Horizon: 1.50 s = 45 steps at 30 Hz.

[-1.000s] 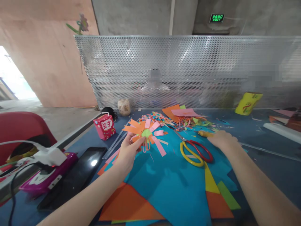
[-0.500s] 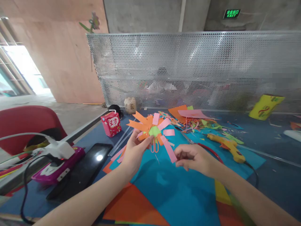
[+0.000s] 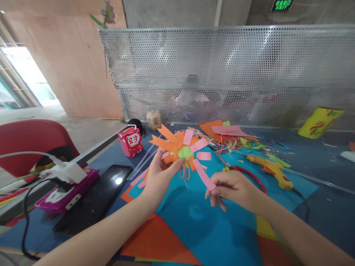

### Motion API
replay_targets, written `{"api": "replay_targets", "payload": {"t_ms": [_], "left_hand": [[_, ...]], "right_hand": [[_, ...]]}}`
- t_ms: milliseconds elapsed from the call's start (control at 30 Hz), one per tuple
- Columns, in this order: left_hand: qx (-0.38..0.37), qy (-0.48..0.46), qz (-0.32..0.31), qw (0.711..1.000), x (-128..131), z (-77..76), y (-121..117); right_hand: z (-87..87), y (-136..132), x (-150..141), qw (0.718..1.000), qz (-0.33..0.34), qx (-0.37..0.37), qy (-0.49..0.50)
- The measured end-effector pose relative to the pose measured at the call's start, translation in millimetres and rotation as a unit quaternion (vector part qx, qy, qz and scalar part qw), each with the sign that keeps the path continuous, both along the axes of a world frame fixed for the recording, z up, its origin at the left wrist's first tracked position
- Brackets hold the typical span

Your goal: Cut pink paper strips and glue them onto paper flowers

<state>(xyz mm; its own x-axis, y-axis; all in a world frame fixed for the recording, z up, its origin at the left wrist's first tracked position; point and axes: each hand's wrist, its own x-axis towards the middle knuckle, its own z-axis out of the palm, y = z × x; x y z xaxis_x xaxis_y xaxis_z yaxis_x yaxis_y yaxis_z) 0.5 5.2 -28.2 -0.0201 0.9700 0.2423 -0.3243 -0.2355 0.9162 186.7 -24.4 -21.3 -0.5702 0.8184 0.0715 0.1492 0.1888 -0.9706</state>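
Note:
My left hand [image 3: 158, 176] is closed on a paper flower [image 3: 181, 149] made of orange and pink strips around a green centre, with an orange paper clip hanging from it. It holds the flower above the blue paper sheet [image 3: 199, 218]. My right hand [image 3: 231, 189] pinches the lower end of one long pink strip [image 3: 204, 174] of that flower, fingers curled. Scissors with red and yellow handles [image 3: 249, 176] lie partly hidden behind my right hand. A yellow glue gun [image 3: 270, 170] lies to the right of it.
Orange, yellow and green sheets [image 3: 155, 240] lie under the blue one. A black phone [image 3: 97, 199], a purple device with a white charger [image 3: 66, 184], a red carton [image 3: 131, 141], paper scraps [image 3: 235, 142], a yellow bag [image 3: 318, 122] and a perforated metal screen [image 3: 222, 74] surround the work area. A red chair [image 3: 30, 144] stands at left.
My right hand left the glue gun at the right, came across to the flower and took hold of a pink strip. The flower rose slightly in my left hand.

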Motion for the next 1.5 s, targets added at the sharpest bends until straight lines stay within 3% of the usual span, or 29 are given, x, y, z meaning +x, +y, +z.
{"api": "replay_targets", "payload": {"t_ms": [200,400,767,1500], "left_hand": [[0.034,0.013,0.02,0.999,2.8,5.6,-7.7],[0.056,-0.003,-0.001,0.998,4.5,6.1,-11.3],[0.077,0.019,-0.02,0.997,7.9,2.0,-12.8],[0.064,0.034,-0.026,0.997,10.9,3.1,-17.4]], "right_hand": [[-3.5,2.5,-2.6,0.998,-0.066,0.02,0.009],[-8.2,1.6,-6.3,0.99,-0.132,0.037,0.014],[-6.1,-0.6,-17.1,0.987,-0.151,-0.041,0.027],[-7.0,-0.6,-17.7,0.978,-0.205,-0.029,0.0]]}}
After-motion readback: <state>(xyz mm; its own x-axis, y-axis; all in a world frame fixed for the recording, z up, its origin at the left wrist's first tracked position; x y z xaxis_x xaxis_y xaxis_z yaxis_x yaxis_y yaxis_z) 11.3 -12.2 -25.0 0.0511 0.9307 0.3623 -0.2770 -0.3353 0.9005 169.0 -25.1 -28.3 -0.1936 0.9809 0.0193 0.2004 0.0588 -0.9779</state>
